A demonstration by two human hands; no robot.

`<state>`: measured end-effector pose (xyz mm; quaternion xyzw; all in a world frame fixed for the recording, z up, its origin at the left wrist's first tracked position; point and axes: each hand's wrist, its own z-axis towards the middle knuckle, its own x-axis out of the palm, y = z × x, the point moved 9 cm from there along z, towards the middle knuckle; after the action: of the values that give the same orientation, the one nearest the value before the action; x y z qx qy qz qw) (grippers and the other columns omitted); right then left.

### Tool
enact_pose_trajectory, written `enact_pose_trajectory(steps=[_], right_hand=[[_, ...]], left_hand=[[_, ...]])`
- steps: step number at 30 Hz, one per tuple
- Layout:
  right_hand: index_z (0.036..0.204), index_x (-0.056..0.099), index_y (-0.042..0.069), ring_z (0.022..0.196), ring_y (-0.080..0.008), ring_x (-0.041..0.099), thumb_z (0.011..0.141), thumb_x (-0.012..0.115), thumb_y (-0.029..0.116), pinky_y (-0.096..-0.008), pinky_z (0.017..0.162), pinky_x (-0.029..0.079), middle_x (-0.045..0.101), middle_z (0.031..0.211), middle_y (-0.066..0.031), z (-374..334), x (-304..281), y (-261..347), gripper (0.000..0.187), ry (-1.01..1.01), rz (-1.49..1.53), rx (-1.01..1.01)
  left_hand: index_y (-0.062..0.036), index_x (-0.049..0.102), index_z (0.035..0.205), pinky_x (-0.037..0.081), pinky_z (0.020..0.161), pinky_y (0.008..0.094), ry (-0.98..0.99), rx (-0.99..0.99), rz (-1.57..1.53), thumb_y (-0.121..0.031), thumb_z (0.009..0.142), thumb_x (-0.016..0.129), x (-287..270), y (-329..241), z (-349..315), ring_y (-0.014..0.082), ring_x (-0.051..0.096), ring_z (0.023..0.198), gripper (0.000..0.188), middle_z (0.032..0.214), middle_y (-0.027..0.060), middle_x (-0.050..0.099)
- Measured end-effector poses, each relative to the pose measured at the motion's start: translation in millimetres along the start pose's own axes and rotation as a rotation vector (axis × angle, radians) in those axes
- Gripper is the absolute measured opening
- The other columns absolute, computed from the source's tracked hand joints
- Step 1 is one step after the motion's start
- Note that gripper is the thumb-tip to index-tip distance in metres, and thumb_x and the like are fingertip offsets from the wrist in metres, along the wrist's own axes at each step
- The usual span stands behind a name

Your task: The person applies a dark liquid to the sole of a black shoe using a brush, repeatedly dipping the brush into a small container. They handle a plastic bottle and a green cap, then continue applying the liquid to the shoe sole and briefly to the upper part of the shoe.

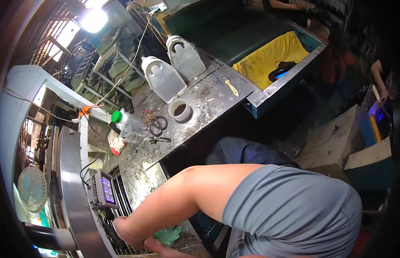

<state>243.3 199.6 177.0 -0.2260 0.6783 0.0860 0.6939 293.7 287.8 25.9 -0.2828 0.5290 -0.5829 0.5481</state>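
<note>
My right arm, in a grey sleeve, stretches across to the lower left. At its end my right hand [122, 228] is bent down over a row of dark metal bars [118, 245], its fingers hidden behind the wrist. Only part of my left hand [153, 246] shows at the lower edge, close to the right forearm, and its fingers cannot be made out. A crumpled green piece of thin cloth or plastic [169, 235] lies beside it. Just beyond the right hand stands a small lamp box with a glowing violet panel [107, 189].
On the stained metal bench [200, 116] stand two translucent jugs [164, 79], a white cup with dark liquid [180, 110], a green-capped bottle [129, 124], scissors [158, 125] and a brush [231, 87]. A yellow cloth [273, 58] lines a tray. Other people work at right.
</note>
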Motion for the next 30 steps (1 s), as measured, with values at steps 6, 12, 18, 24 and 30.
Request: enact_pose_trajectory(steps=[6,12,18,24,30], right_hand=[[0.089,0.082,0.020,0.081,-0.0222,0.072,0.081,0.077,0.042,-0.0374,0.063,0.055,0.077,0.093,-0.0012,35,30,-26,0.024,-0.207,0.118,0.317],[0.094,0.082,0.019,0.082,-0.0200,0.071,0.068,0.084,0.057,-0.0366,0.067,0.058,0.076,0.092,0.0002,18,21,-8,0.046,0.009,0.129,0.086],[0.105,0.081,0.017,0.099,-0.0253,0.071,0.084,0.075,0.018,-0.0398,0.081,0.060,0.074,0.112,-0.0040,70,58,-17,0.022,0.096,0.134,0.114],[0.112,0.078,0.016,0.102,-0.0248,0.070,0.089,0.068,0.018,-0.0399,0.085,0.058,0.072,0.118,-0.0060,62,64,-27,0.026,0.173,0.029,0.127],[0.124,0.073,0.019,0.119,-0.0239,0.063,0.084,0.066,0.060,-0.0430,0.098,0.049,0.069,0.129,-0.0042,-81,-14,-10,0.058,0.020,0.009,-0.053]], left_hand=[[0.0026,0.037,0.152,0.039,0.110,0.0369,0.036,0.003,-0.010,0.001,0.080,0.078,26,-13,7,0.0219,0.049,0.128,0.083,0.146,0.0141,0.050],[0.0029,0.036,0.152,0.038,0.110,0.0369,-0.009,-0.032,-0.005,0.002,0.079,0.078,6,-21,0,0.0220,0.049,0.129,0.084,0.147,0.0144,0.050],[0.0029,0.034,0.152,0.038,0.112,0.0376,0.054,-0.019,0.162,0.004,0.076,0.080,5,-7,-12,0.0233,0.049,0.129,0.089,0.148,0.0175,0.047],[0.0017,0.040,0.148,0.044,0.109,0.0412,0.139,-0.027,0.059,-0.007,0.077,0.083,36,30,-9,0.0275,0.055,0.125,0.083,0.143,0.0188,0.053],[0.0018,0.040,0.147,0.044,0.108,0.0414,0.108,0.019,0.152,-0.009,0.077,0.084,46,-13,-33,0.0275,0.055,0.124,0.084,0.142,0.0186,0.053]])
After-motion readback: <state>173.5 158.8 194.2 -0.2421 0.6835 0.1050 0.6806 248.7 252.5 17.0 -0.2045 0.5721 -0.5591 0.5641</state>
